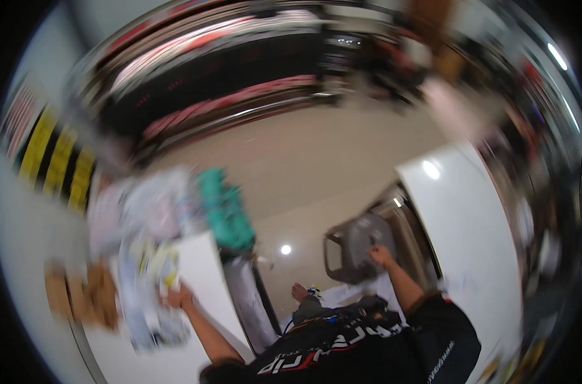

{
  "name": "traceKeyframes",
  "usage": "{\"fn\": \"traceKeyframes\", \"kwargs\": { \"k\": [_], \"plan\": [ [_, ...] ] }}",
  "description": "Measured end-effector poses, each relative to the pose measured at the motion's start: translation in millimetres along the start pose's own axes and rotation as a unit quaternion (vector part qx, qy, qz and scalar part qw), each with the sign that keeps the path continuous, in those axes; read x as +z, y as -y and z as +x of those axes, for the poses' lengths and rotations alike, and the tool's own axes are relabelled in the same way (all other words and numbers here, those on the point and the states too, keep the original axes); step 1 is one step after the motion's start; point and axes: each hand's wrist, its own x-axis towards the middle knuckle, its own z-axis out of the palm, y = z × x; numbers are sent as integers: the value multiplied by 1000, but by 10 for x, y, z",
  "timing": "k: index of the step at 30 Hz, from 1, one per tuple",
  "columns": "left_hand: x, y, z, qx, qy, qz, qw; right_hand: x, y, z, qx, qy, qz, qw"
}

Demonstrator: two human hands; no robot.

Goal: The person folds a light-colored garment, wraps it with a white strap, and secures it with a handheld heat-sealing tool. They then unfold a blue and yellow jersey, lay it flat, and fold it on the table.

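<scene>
My left hand (177, 296) is at the edge of a heap of clear plastic-wrapped packets (151, 320), some with yellow parts, on a white table (207, 281). Motion smears its fingers, so whether it grips a packet does not show. Out to the right, my right hand (380, 255) appears in front of the rounded grey-brown back of a plastic chair (366, 237). Its fingers look curled in; what they hold, if anything, is too blurred to make out, and I cannot tell whether the hand touches the chair.
Brown cardboard pieces (89, 294) lie at the table's left. Behind the packets are whitish plastic-wrapped bundles (150, 205) and a green bundle (225, 211). Another white table (463, 217) stands at right. A large roll-fed machine (220, 83) spans the back beyond the tiled floor (303, 160).
</scene>
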Motion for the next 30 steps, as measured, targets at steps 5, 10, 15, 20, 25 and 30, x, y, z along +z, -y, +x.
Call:
{"fn": "traceKeyframes", "kwargs": {
  "k": [5, 10, 15, 20, 25, 30],
  "plan": [
    [138, -1544, -1074, 144, -88, -162, 972, -135, -1591, -1076, 161, -265, 184, 933],
    [-140, -3347, -3663, 643, 173, -358, 654, 569, -2571, -2240, 260, -111, 268, 921],
    [-718, -3911, -7052, 865, 260, -289, 317, 1374, -3522, -3528, 232, -267, 262, 898],
    [-731, -3552, -9795, 952, 222, -147, 152, 1416, -4079, -4802, 438, -445, 534, 571],
    [-235, -2627, -11381, 976, 208, 2, 60, 1498, -3982, -5577, 425, -590, 585, 360],
    [-2, -1167, -11663, 905, 354, 57, -231, 1660, -3326, -5486, 378, -625, 667, 146]
  ]
}}
